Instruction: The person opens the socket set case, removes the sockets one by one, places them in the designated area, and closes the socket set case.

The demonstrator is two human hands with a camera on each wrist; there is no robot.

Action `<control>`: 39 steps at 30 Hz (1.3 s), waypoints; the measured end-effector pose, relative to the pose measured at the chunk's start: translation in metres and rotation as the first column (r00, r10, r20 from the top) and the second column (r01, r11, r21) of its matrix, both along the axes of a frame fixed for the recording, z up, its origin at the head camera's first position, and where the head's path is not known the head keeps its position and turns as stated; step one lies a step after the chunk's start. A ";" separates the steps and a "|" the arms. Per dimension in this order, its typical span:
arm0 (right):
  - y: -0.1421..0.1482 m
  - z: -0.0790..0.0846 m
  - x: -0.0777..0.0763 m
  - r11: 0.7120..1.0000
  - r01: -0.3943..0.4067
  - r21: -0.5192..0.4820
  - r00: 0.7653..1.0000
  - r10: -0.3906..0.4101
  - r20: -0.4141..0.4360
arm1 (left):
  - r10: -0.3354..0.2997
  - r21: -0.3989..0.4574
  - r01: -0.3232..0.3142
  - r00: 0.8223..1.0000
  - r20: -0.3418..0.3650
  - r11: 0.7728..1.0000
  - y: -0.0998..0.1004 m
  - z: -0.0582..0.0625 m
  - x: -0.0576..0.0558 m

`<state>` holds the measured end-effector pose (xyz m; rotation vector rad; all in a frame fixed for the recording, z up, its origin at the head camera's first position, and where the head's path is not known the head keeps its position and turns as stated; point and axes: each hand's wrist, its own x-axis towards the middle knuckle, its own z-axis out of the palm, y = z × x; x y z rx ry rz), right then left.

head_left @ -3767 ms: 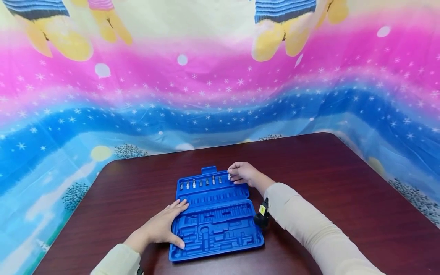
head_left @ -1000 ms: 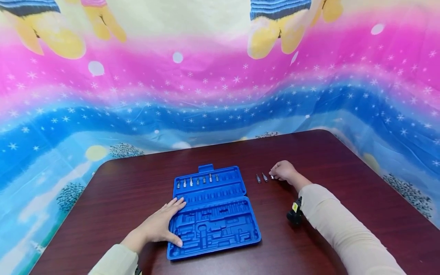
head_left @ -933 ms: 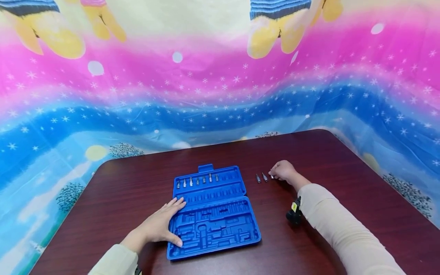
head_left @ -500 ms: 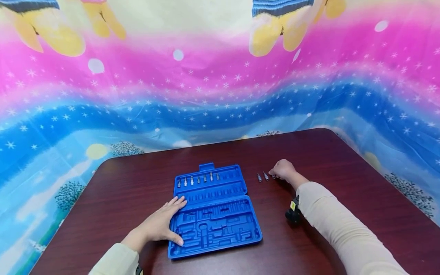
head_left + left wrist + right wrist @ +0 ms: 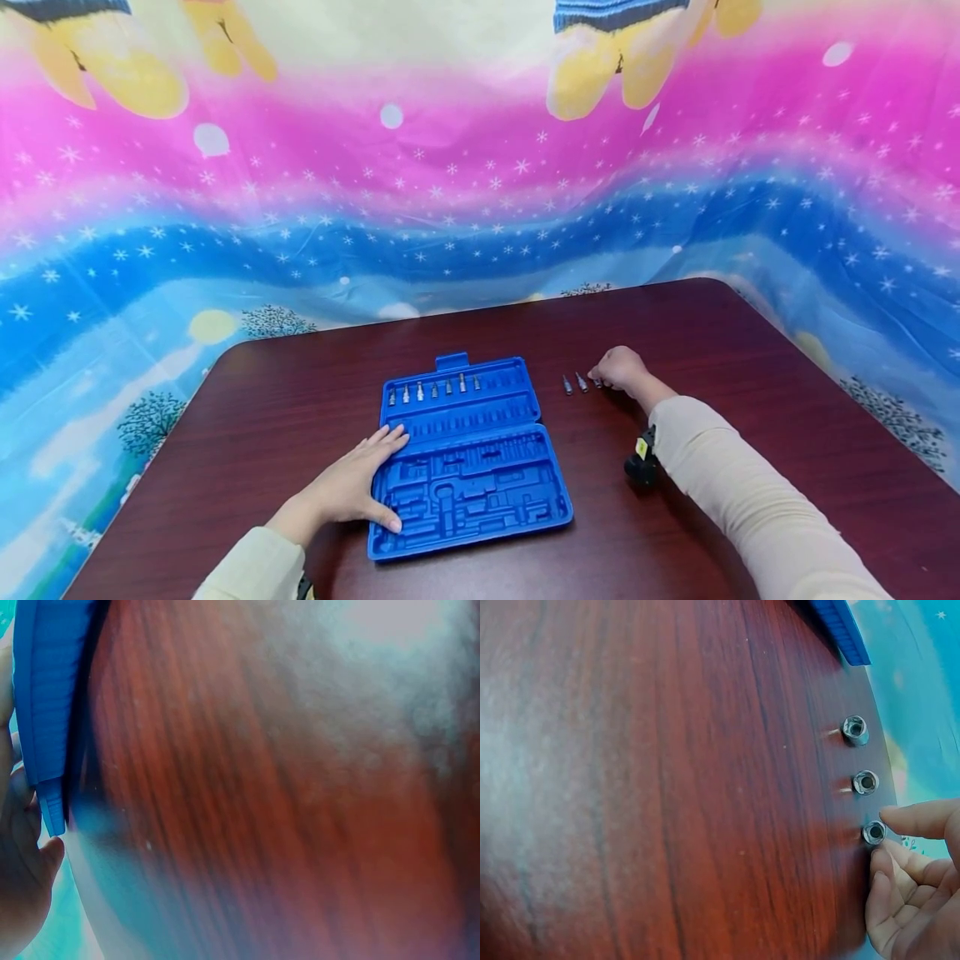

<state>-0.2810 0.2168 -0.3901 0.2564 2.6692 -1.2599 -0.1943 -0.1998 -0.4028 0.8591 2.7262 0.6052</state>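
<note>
An open blue plastic case (image 5: pixel 472 533) lies on the table, its far tray holding a row of several silver bit sockets (image 5: pixel 420 392). My left hand (image 5: pixel 348 483) rests on the case's left edge, thumb on the near tray and fingers spread by the hinge. Right of the case, two bit sockets (image 5: pixel 567 385) lie side by side, pointed ends away from me. With thumb and fingertips, my right hand (image 5: pixel 622 368) pinches a third bit socket (image 5: pixel 874 832) at the end of that row. Its hollow end faces the right wrist camera; the hand covers its far end.
The dark red-brown wooden table (image 5: pixel 300 400) has rounded far corners. A printed cloth (image 5: pixel 450 192) in pink and blue hangs behind it and along both sides. The case's latch tab (image 5: pixel 452 361) sticks out at the far edge.
From the case's far right corner, my right hand has carried a bit socket rightward to the table row. In the last second it has barely moved. My left hand stays on the case.
</note>
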 end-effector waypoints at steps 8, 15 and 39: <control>0.001 -0.003 0.003 0.999 0.007 -0.039 1.000 -0.007 -0.005 | 0.001 -0.012 -0.001 1.000 0.012 1.000 0.000 -0.001 0.001; 0.005 -0.003 0.007 0.997 0.008 -0.080 1.000 -0.010 -0.024 | -0.002 -0.023 0.002 1.000 0.006 1.000 0.001 -0.003 0.000; -0.023 0.016 0.018 0.982 -0.005 -0.187 0.996 -0.011 -0.087 | -0.003 -0.016 0.003 1.000 0.010 1.000 0.001 0.002 0.002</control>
